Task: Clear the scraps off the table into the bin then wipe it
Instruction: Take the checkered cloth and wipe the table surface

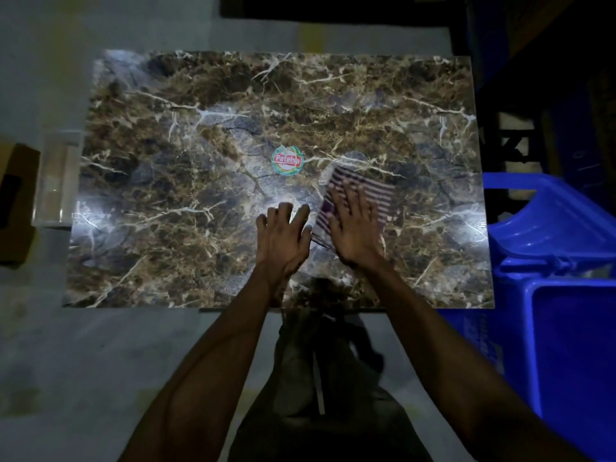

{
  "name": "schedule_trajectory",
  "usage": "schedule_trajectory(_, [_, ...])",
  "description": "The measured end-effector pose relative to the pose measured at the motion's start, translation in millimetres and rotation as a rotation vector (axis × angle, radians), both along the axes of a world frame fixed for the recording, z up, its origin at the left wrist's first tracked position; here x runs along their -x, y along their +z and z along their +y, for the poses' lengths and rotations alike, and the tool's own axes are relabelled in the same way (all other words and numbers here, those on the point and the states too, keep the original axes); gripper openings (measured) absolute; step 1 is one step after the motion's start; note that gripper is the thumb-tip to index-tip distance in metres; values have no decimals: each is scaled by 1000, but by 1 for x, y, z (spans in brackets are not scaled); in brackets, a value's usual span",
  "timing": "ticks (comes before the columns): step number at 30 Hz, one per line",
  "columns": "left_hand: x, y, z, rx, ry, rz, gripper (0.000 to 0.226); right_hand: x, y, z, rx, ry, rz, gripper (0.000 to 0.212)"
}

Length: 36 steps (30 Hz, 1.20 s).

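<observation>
Forearms: two bare forearms, nearest the camera, reaching from the bottom edge up over the near edge of the table.
Left hand [283, 233]: palm down on the tabletop just left of the cloth; fingers spread and lightly bent, gripping nothing; fingertips at the surface, contact not certain.
Right hand [355, 225]: laid flat on the cloth, fingers straight and slightly fanned, pressing down rather than curled round it.
Cloth: purple-and-white striped cloth [370, 195], flat on the tabletop right of centre, partly under the right hand; striped end extending beyond the fingertips toward the far right; image blurred here.
Table: rectangular table with glossy brown, grey and white marble-pattern top [186, 181], bright glare patches at the left and right edges.
Sticker: round green, white and red sticker [287, 160] near the middle of the tabletop, just beyond the left hand and left of the cloth; lettering roughly "Patelsa".
Bin: blue plastic bin [573, 345] standing against the near right corner of the table, lid [546, 225] raised and tilted; contents not discernible.
Left surroundings: pale translucent box-like object [58, 181] beside the left table edge; brown cardboard box [15, 201] further left, on the grey floor [100, 378].
</observation>
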<state>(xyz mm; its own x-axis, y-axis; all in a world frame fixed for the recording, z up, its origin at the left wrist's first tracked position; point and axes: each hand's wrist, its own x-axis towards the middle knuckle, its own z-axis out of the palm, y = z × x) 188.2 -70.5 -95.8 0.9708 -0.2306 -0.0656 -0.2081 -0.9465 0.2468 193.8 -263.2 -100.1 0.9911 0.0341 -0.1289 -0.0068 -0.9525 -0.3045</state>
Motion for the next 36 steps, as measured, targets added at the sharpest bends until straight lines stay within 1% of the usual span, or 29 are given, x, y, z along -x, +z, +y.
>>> schedule_trajectory(3, [-34, 2, 2, 24, 9, -39, 37, -2, -3, 14, -10, 149, -21, 58])
schedule_trajectory(7, [-76, -13, 6, 38, -19, -64, 41, 38, -7, -16, 42, 286, 24, 60])
schedule_trajectory(8, [-85, -15, 5, 55, -16, -69, 43, 41, -5, -27, 57, 277, 58, 60])
schedule_trajectory(10, [-103, -18, 1, 88, -21, -76, 45, 31, -1, -46, 52, 150, 92, 59])
schedule_trajectory(13, [-131, -20, -8, 112, -18, -78, 43, -13, -1, -48, 30, -92, 39, 60])
schedule_trajectory(15, [-149, -23, -16, 98, 15, -71, 44, -45, -3, -31, 23, -135, 9, 60])
schedule_trajectory(18, [-161, -29, -23, 88, 25, -67, 46, -61, -6, -1, -22, -30, -4, 59])
schedule_trajectory(21, [-161, -28, -22, 97, 24, -80, 46, -32, -9, -3, 5, 195, -26, 59])
schedule_trajectory(22, [-161, -28, -22, 108, 25, -79, 46, -22, -9, -12, 21, 228, -11, 59])
schedule_trajectory(23, [-160, -27, -23, 118, 30, -72, 47, -15, -8, -23, 30, 227, 13, 59])
schedule_trajectory(25, [-159, -28, -26, 137, 56, -57, 49, -16, -5, -41, 37, 139, 59, 59])
schedule_trajectory(27, [-159, -30, -27, 166, 84, -53, 51, -38, -4, -44, 32, -7, 47, 58])
schedule_trajectory(29, [-159, -29, -28, 188, 92, -58, 52, -74, -4, -31, 8, -91, 13, 58])
schedule_trajectory(32, [-158, -28, -27, 169, 83, -76, 52, -112, -6, -4, -15, -38, -30, 57])
schedule_trajectory(34, [-159, -26, -25, 163, 72, -66, 52, -110, -10, 4, -16, 47, -32, 56])
schedule_trajectory(36, [-158, -24, -26, 173, 70, -66, 52, -89, -12, -4, 8, 155, -38, 57])
